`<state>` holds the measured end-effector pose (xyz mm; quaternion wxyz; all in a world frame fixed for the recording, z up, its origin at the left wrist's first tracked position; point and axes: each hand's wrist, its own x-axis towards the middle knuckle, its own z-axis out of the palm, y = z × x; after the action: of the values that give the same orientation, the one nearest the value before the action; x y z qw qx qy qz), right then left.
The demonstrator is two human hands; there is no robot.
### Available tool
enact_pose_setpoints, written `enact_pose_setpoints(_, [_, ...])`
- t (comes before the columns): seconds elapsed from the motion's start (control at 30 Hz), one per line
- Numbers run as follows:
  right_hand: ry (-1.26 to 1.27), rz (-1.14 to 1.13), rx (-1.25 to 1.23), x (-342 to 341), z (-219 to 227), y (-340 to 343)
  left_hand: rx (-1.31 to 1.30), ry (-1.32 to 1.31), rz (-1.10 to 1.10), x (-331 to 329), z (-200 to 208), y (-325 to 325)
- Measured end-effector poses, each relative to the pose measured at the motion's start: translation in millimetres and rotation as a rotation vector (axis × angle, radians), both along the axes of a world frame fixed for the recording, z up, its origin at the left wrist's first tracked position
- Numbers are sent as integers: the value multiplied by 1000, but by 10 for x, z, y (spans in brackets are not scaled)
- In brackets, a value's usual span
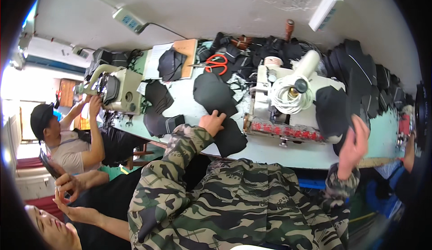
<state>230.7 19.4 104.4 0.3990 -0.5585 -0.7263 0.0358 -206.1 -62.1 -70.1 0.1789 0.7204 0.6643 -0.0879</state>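
Your left hand [212,123] lies bent-fingered on black fabric pieces [230,138] left of the sewing machine [308,66]; cannot tell if it grips. Your right hand [354,144] grasps a black panel [330,110] at the machine's right end. Writing: red markings [288,130] along the machine's front; lettering on your camouflage sleeve [157,182].

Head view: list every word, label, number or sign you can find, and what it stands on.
Locations only; wording isn't copied.
Camouflage garment: small lettering within the pattern.
Sewing machine's front edge: red marks, too blurred to read.
White tub: label, too small to read.
Black piece under left hand: no lettering visible.
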Motion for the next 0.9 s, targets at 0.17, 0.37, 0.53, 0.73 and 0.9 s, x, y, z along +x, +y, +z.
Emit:
enact_pose_setpoints(0.17, [-109, 68, -229, -150, -475, -74, 220, -6, -89, -43, -144, -75])
enact_pose_setpoints(0.37, [389, 537, -748, -718, -587, -561, 404, 25, -241, 86, 67, 87])
enact_pose_setpoints(0.53, [277, 925, -545, -1116, -732, -527, -426, -528, -225, 401, 812, 377])
enact_pose_setpoints(0.73, [543, 496, -733, -1135, -813, -521, -383, -872, 12, 777, 1118, 736])
enact_pose_setpoints(0.9, [437, 352, -676, -1228, -888, -529, -238, -732, 18, 803, 909, 952])
